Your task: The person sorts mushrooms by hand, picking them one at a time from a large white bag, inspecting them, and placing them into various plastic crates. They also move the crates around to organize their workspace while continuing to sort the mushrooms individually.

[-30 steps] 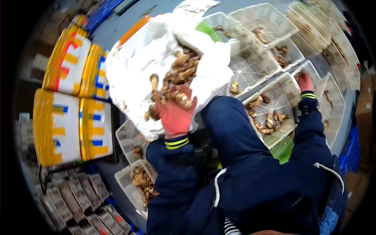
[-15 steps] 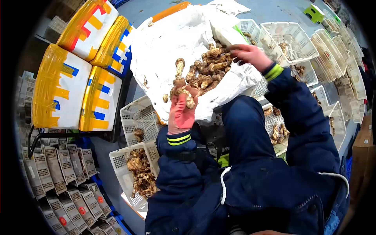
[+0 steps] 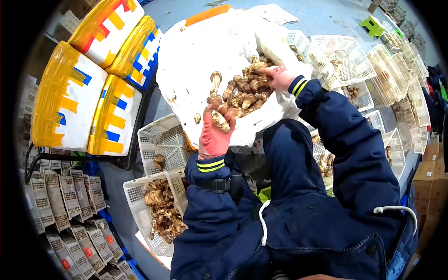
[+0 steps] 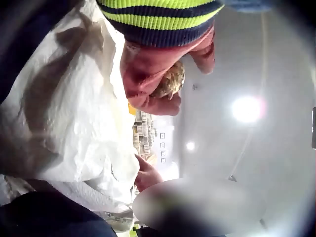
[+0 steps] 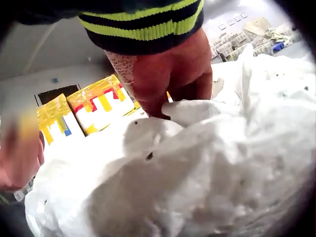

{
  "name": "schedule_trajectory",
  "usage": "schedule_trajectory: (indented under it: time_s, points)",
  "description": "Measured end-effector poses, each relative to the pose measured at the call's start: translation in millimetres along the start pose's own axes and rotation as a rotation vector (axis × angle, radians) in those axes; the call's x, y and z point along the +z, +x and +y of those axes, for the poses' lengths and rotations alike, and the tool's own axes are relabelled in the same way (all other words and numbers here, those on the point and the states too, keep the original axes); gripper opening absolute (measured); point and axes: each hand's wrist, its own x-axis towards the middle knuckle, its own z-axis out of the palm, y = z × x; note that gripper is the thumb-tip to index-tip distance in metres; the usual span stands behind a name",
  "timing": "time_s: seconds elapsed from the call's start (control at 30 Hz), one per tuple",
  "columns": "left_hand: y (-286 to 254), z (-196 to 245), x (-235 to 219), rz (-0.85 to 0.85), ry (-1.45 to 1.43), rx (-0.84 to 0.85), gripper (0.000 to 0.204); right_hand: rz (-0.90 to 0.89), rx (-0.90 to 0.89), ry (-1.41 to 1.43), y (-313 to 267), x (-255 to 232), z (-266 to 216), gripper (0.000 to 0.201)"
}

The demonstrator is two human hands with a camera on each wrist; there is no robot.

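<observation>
My left hand (image 3: 213, 139), in a pinkish glove, grips a brown-and-white mushroom (image 3: 220, 121) over the near edge of a white sheet (image 3: 191, 60). In the left wrist view the same mushroom (image 4: 171, 81) shows between curled fingers and thumb. A heap of similar mushrooms (image 3: 247, 86) lies on the sheet, with one long mushroom (image 3: 215, 83) apart to its left. My right hand (image 3: 282, 78) reaches in from the right, fingertips at the heap's upper right edge. Folds of the sheet hide those fingertips in the right wrist view; I cannot tell whether they pinch a mushroom.
White mesh baskets (image 3: 343, 51) with some mushrooms stand at the right. At the lower left, another basket (image 3: 130, 192) is full of mushrooms (image 3: 161, 205), below a sparsely filled one (image 3: 147, 135). Taped foam boxes (image 3: 70, 100) are stacked left; crates (image 3: 60, 200) line the floor below them.
My right hand has come from a basket at the right over to the heap, then moved slightly left and down onto its edge. The left hand has lifted the mushroom off the heap toward me.
</observation>
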Motion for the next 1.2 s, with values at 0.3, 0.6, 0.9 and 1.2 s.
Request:
schedule_trajectory:
  time_s: [0.3,0.6,0.9,1.2]
  points:
    - [-9,-20,-8,0.265,0.168,-0.099,0.021,0.089,0.103,0.22,9,-3,-15,0.037]
    - [14,-48,46,0.258,0.426,-0.04,0.031,0.16,0.13,1.773,-66,-13,-69,0.028]
    - [5,-57,59,0.156,0.65,0.024,0.036,0.012,-0.153,1.985,-108,-18,-80,0.032]
    - [4,-44,31,0.2,0.682,-0.047,0.036,0.256,0.121,1.821,-125,-28,-6,0.037]
